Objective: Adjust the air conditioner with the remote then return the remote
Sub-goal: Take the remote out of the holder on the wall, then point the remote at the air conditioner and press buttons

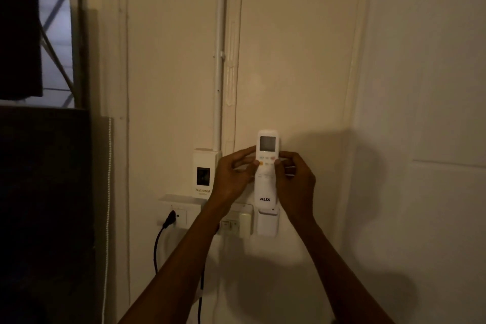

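Observation:
A white AUX remote [266, 187] stands upright against the cream wall, its small screen at the top and its bottom end just above a white wall holder [267, 222]. My left hand [231, 176] grips its left edge with the thumb near the orange button. My right hand [294, 181] grips its right edge, thumb on the button rows. The air conditioner itself is out of view.
A white National breaker box [203, 171] hangs left of the remote, below a white conduit [218, 60]. A wall socket [175, 216] holds a black plug with a hanging cable; a switch plate [238, 222] sits beside the holder. A dark curtain and window fill the left.

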`<state>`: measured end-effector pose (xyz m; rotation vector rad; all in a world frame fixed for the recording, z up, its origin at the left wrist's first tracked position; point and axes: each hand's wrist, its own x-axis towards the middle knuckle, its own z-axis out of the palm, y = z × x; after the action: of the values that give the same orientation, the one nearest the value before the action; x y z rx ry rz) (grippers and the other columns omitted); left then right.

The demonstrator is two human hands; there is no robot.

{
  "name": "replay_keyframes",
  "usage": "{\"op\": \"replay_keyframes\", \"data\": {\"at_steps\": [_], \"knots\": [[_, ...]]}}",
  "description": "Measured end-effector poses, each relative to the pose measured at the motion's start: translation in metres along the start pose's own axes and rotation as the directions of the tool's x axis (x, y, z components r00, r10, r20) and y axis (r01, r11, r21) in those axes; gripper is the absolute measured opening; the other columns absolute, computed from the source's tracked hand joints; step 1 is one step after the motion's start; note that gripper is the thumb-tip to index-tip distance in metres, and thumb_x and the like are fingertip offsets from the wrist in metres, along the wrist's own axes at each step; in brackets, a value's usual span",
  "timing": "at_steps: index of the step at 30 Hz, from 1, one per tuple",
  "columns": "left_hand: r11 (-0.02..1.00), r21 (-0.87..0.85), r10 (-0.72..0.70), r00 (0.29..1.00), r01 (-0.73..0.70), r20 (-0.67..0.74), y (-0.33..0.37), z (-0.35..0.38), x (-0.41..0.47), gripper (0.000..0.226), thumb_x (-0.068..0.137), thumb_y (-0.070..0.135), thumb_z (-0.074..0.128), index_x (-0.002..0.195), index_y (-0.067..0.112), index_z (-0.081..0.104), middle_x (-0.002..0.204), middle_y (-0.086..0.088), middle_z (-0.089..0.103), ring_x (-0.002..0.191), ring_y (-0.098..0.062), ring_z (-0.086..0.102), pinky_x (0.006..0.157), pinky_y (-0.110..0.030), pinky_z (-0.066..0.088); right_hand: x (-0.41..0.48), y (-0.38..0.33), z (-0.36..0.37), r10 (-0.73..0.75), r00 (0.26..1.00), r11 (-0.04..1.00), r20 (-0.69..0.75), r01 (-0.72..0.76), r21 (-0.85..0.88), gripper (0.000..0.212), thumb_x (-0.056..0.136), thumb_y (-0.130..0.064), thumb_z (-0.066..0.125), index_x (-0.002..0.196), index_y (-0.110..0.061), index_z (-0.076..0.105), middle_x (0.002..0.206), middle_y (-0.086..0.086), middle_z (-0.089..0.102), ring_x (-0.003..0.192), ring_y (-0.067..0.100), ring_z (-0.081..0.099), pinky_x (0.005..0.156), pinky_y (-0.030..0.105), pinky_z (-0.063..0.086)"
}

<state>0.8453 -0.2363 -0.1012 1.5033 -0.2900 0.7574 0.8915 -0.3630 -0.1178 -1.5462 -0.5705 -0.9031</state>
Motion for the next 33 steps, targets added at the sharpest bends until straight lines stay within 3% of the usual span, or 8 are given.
{"op": "replay_keyframes", "data": {"at_steps": [4, 8, 13, 15, 22, 27, 33], "knots": [[0.999, -0.005, -0.053, 0.998, 0.053, -0.044, 0.016, -0.009, -0.027, 0.043, 0.083, 0.001, 0.066, 0.124, 0.009, 0.06, 0.108, -0.016, 0.071, 0.097, -0.022, 0.068, 0.069, -0.028, 0.061, -0.016, -0.021, -0.009, 0.001, 0.999, 1.0, 0.053, -0.001, 0.0, 0.007, 0.087, -0.018, 0.061, 0.093, -0.017, 0.063, 0.095, -0.001, 0.069, 0.074, 0.003, 0.064, 0.058, 0.004, 0.048], [0.998, -0.005, -0.06, 0.996, 0.06, -0.063, 0.046, -0.016, -0.054, 0.043, 0.082, -0.001, 0.066, 0.124, 0.008, 0.06, 0.106, -0.016, 0.071, 0.087, -0.013, 0.069, 0.061, -0.019, 0.059, -0.033, -0.052, -0.019, -0.023, 0.997, 1.0, 0.077, 0.022, 0.014, 0.011, 0.086, -0.016, 0.063, 0.095, -0.01, 0.062, 0.103, 0.005, 0.071, 0.074, 0.002, 0.063, 0.055, 0.0, 0.046], [0.997, -0.008, -0.075, 0.99, 0.074, -0.124, 0.092, -0.027, -0.086, 0.04, 0.084, 0.002, 0.064, 0.121, 0.018, 0.063, 0.09, 0.003, 0.074, 0.085, -0.005, 0.07, 0.057, -0.017, 0.057, -0.05, -0.105, -0.029, -0.011, 0.997, 0.996, 0.081, 0.004, 0.087, 0.017, 0.087, -0.017, 0.062, 0.101, -0.007, 0.062, 0.109, 0.009, 0.07, 0.078, 0.006, 0.062, 0.054, 0.001, 0.046], [0.998, -0.007, -0.059, 0.987, 0.058, -0.147, 0.109, -0.034, -0.097, 0.04, 0.084, 0.002, 0.064, 0.121, 0.018, 0.063, 0.09, 0.003, 0.073, 0.079, -0.001, 0.069, 0.056, -0.016, 0.056, -0.056, -0.127, -0.031, -0.013, 0.995, 0.993, 0.095, 0.002, 0.114, 0.018, 0.087, -0.018, 0.061, 0.103, -0.009, 0.061, 0.11, 0.007, 0.069, 0.082, 0.009, 0.064, 0.055, 0.003, 0.049], [0.993, 0.1, -0.053, 0.985, 0.07, -0.166, 0.176, -0.07, -0.139, 0.042, 0.084, 0.005, 0.065, 0.124, 0.016, 0.061, 0.101, -0.006, 0.072, 0.083, -0.012, 0.069, 0.05, -0.015, 0.055, -0.085, -0.201, -0.029, 0.019, 0.992, 0.992, 0.129, -0.034, 0.121, 0.018, 0.087, -0.021, 0.062, 0.102, -0.011, 0.062, 0.106, 0.005, 0.069, 0.087, 0.012, 0.067, 0.059, 0.008, 0.049], [0.981, 0.104, -0.148, 0.977, 0.165, -0.15, 0.231, -0.102, -0.155, 0.038, 0.082, 0.003, 0.066, 0.117, 0.018, 0.065, 0.079, 0.006, 0.072, 0.064, -0.003, 0.071, 0.048, -0.018, 0.056, -0.1, -0.256, -0.019, 0.053, 0.992, 0.988, 0.115, -0.069, 0.137, 0.016, 0.086, -0.021, 0.063, 0.1, -0.013, 0.063, 0.1, 0.004, 0.07, 0.08, 0.01, 0.065, 0.06, 0.013, 0.051], [0.978, 0.124, -0.152, 0.982, 0.166, -0.116, 0.296, -0.149, -0.181, 0.036, 0.079, 0.004, 0.069, 0.111, 0.019, 0.067, 0.081, 0.002, 0.07, 0.066, -0.006, 0.071, 0.047, -0.019, 0.056, -0.122, -0.331, -0.004, 0.081, 0.992, 0.986, 0.096, -0.094, 0.14, 0.012, 0.086, -0.018, 0.063, 0.097, -0.015, 0.063, 0.1, 0.003, 0.068, 0.085, 0.014, 0.065, 0.068, 0.026, 0.057]]}}
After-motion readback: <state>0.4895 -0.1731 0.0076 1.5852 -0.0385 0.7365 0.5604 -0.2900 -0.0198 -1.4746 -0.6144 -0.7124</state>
